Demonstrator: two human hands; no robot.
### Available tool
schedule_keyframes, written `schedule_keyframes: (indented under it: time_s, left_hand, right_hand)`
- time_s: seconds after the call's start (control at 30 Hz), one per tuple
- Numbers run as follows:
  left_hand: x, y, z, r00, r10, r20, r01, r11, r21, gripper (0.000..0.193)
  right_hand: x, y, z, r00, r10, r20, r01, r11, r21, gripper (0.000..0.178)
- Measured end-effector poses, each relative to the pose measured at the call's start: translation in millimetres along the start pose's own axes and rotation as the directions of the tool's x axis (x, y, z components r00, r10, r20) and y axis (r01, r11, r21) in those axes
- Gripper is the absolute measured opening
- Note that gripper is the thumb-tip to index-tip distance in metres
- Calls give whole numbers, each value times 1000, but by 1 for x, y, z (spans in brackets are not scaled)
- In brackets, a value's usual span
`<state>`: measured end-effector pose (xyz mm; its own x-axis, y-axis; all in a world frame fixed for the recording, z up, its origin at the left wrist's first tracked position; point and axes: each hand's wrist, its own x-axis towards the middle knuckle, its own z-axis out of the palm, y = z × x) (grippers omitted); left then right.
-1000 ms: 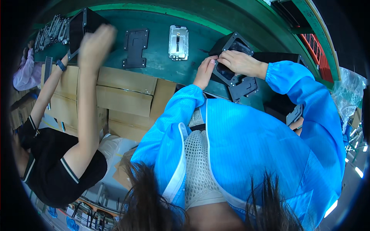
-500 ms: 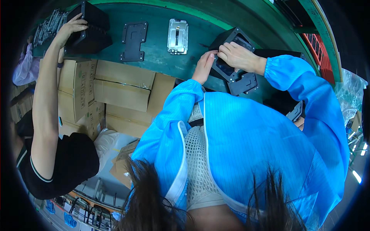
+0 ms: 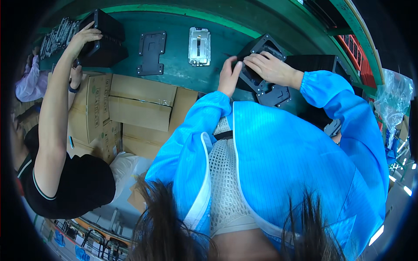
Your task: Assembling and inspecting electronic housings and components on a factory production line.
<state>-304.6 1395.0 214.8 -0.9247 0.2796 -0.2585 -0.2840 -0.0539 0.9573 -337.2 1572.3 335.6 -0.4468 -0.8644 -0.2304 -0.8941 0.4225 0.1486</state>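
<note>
A black box-like piece with a raised rim and holes at its corners stands tilted on the green bench in front of me. My left hand is at its near left corner, thumb and fingers apart, touching its side. Across its near part lies my right hand, fingers stretched out toward the left hand. The right hand's thumb and the box's inside under the palm are hidden. A flat black plate with notched sides sits below the right hand, against the box's near end.
Left of the box lie a silver framed part and another notched black plate. A co-worker's hand rests on a black stack, beside several metal strips. Cardboard boxes stand before the bench; another black box is at right.
My right hand's fingers have flattened and straightened over the box. The left hand's thumb and fingers have spread farther apart. The whole view has shifted slightly downward.
</note>
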Motion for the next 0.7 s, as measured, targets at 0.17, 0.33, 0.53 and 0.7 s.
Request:
schedule_keyframes:
  time_s: [0.17,0.33,0.53,0.7]
  left_hand:
    - [-29,-11,22,954,213,-212,-142,941,307,101]
    - [-36,-21,38,974,50,-219,-3,978,209,132]
    - [-36,-26,48,963,79,-258,-31,983,183,137]
    - [-35,-23,45,967,115,-226,-73,980,187,139]
  right_hand:
    - [5,-2,10,998,36,-43,-38,999,-35,50]
    - [12,3,16,998,11,-58,-11,1000,-8,55]
    - [19,11,10,990,-77,114,67,993,93,78]
    - [27,19,8,972,-125,198,91,981,173,83]
